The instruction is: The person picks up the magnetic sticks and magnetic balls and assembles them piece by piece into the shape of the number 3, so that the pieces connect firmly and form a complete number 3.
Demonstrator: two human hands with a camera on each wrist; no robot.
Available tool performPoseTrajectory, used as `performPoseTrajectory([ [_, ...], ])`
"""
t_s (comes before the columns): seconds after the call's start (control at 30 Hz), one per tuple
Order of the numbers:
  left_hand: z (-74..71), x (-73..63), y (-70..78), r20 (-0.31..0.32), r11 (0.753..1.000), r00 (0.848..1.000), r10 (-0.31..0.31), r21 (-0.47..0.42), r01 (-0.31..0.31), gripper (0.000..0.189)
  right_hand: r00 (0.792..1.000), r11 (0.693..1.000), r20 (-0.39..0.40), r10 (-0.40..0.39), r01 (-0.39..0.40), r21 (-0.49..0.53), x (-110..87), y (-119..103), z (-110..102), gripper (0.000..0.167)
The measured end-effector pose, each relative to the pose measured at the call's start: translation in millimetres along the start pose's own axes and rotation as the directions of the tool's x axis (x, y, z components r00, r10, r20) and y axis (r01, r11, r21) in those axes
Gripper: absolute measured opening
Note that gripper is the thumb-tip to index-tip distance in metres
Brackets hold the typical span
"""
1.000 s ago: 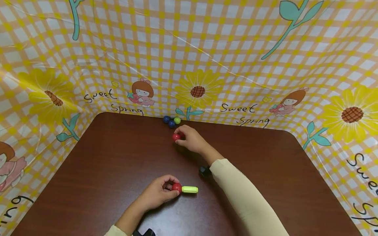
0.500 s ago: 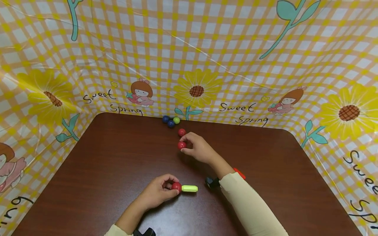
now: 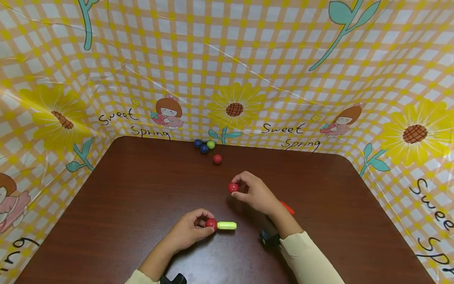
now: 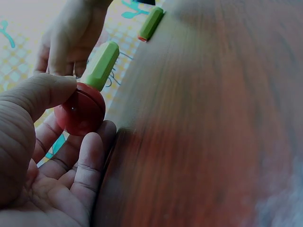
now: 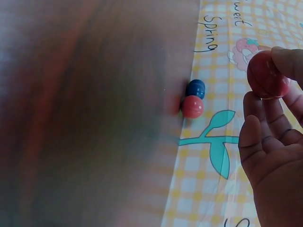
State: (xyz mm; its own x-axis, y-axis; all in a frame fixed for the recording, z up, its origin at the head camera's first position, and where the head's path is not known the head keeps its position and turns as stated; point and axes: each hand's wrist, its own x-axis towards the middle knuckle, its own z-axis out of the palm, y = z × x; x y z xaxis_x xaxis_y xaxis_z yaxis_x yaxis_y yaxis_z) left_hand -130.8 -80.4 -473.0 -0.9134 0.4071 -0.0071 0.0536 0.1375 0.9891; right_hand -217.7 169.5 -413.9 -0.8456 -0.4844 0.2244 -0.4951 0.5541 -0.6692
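Near the front of the table, my left hand (image 3: 189,233) pinches a red ball (image 3: 211,224) between thumb and fingers. A short yellow-green ridged stick (image 3: 227,225) joins this ball and points right; the left wrist view shows the same stick (image 4: 101,66) fixed to the ball. My right hand (image 3: 258,196) holds a second red ball (image 3: 233,187) by thumb and fingertips, up and to the right of the stick. In the right wrist view, thumb and fingers partly cover that ball (image 5: 266,75).
At the table's (image 3: 152,177) back edge sit two blue balls (image 3: 204,149) and a green ball (image 3: 211,144), with a loose red ball (image 3: 217,159) just in front. An orange-red piece (image 3: 287,208) shows partly behind the right forearm. Checkered cloth (image 3: 198,71) surrounds the back and sides.
My right hand has drawn back toward me and rightward with its red ball, uncovering the loose red ball and the orange-red piece. The left hand keeps its hold in nearly the same place.
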Motion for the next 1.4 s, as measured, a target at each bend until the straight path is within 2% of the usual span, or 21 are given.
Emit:
performPoseTrajectory([
  [0.3,-0.2,-0.6,0.6,0.005,1.000,1.000,0.010,-0.003,-0.010,0.026,1.000,1.000,-0.024,-0.014,0.013,-0.010,-30.7,-1.8,-1.4,0.029],
  [0.53,0.5,-1.6,0.8,-0.004,1.000,1.000,0.001,-0.004,-0.001,0.027,0.999,0.999,0.018,0.043,-0.043,-0.024,-47.7,-2.6,-0.9,0.030],
  [0.73,0.1,-1.9,0.9,-0.006,1.000,1.000,-0.002,-0.017,0.002,0.027,0.999,0.999,0.036,0.029,-0.028,-0.027,-59.8,-4.7,5.2,0.029],
  [1.0,0.5,-1.8,1.3,-0.004,1.000,1.000,-0.008,-0.020,0.008,0.028,0.995,0.999,0.097,0.039,-0.039,0.003,-72.2,-7.3,8.5,0.027],
  [1.2,0.1,-1.3,0.9,-0.003,1.000,1.000,-0.014,-0.008,0.014,0.028,0.986,0.998,0.160,0.055,-0.052,-0.023,-75.2,-6.7,9.0,0.026],
  [1.4,0.9,-1.0,1.7,0.002,1.000,1.000,-0.013,-0.009,0.013,0.028,0.981,0.999,0.189,0.035,-0.033,-0.013,-75.7,-7.2,10.9,0.029],
])
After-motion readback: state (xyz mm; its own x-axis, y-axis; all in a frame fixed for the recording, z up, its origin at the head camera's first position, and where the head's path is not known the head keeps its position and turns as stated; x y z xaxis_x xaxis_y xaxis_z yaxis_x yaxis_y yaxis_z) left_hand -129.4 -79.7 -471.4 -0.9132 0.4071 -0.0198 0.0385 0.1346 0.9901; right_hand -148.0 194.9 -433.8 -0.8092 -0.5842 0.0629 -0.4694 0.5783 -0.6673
